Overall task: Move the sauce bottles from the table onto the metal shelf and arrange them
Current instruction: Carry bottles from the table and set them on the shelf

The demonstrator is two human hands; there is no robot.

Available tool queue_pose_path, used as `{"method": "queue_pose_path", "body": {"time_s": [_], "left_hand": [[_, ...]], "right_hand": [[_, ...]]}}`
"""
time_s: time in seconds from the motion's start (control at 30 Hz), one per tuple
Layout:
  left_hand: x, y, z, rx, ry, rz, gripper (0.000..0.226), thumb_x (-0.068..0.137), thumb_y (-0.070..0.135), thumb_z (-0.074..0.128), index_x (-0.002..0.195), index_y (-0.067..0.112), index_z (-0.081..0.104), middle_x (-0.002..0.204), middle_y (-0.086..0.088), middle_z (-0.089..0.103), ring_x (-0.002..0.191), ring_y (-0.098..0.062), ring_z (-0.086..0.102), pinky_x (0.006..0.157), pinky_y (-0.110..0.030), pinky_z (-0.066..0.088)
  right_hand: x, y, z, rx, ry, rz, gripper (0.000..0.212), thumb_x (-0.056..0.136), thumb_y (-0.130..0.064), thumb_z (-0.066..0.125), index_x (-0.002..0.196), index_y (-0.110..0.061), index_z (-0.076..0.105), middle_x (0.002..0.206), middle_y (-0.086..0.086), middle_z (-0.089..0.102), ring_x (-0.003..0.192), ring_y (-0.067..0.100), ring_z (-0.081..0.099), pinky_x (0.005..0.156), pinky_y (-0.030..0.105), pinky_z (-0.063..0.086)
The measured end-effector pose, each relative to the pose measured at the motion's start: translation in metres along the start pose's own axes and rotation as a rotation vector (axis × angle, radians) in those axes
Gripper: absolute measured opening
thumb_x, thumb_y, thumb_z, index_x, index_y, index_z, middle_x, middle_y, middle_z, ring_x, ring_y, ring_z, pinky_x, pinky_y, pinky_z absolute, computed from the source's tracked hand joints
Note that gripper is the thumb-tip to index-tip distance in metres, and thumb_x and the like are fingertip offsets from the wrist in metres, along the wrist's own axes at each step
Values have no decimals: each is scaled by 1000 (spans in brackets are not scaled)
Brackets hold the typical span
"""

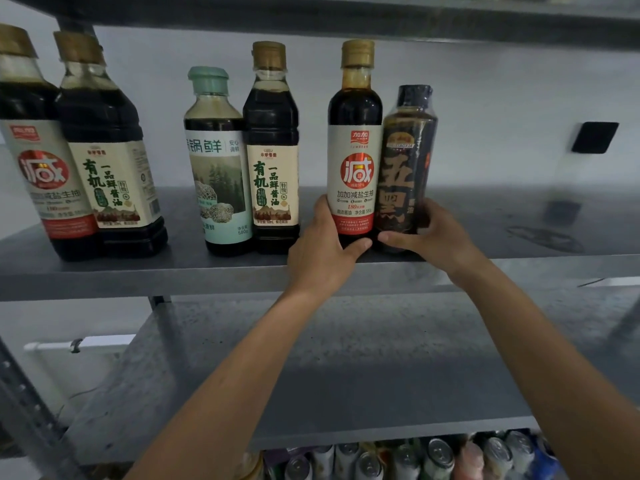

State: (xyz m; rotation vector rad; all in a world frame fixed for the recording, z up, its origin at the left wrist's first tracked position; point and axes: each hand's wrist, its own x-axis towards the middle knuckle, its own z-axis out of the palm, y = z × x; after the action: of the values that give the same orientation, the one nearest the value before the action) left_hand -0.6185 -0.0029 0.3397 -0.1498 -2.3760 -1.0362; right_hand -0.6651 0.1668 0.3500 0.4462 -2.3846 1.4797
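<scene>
Six sauce bottles stand along the metal shelf's (207, 275) front edge: left hand (320, 251) grips the red-label soy sauce bottle (355, 174), right hand (438, 237) the touching black-label bottle (407, 168); any remaining bottles are out of view.

Both arms reach up; left hand (320, 249) and right hand (437, 233) curled in grip.

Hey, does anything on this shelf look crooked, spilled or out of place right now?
No spill or tipped bottle. The six stand in pairs with gaps between. The all-dark bottle in the right hand is the only one of its kind; the left hand holds a red-label bottle touching it.
</scene>
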Motion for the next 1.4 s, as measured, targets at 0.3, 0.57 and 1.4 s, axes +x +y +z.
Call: {"method": "queue_pose_path", "body": {"time_s": [0.3, 0.57, 1.4], "left_hand": [[0, -3, 4, 33, -18, 38, 68, 84, 37, 67, 136, 18, 27, 134, 1, 51, 119, -21, 53, 81, -33, 43], [-40, -13, 14, 238, 119, 221, 81, 92, 42, 49, 150, 7, 6, 154, -17, 24, 140, -31, 28, 108, -43, 34], [-478, 59, 197, 36, -1182, 1441, 69, 88, 56, 31, 143, 14, 31, 144, -18, 44, 131, -36, 44, 113, -49, 14]], "right_hand": [[-8, 6, -16, 150, -180, 23, 58, 80, -9, 71, 133, -10, 45, 123, 4, 63, 111, 16, 62, 100, 40, 47], [-73, 14, 16, -373, 315, -89, 79, 85, -36, 65, 149, -20, 21, 149, 3, 39, 136, 18, 37, 108, 35, 36], [-717, 61, 70, -835, 1025, 1669, 65, 95, -49, 39, 150, -27, 14, 157, 6, 18, 144, 23, 21, 115, 43, 22]]}}
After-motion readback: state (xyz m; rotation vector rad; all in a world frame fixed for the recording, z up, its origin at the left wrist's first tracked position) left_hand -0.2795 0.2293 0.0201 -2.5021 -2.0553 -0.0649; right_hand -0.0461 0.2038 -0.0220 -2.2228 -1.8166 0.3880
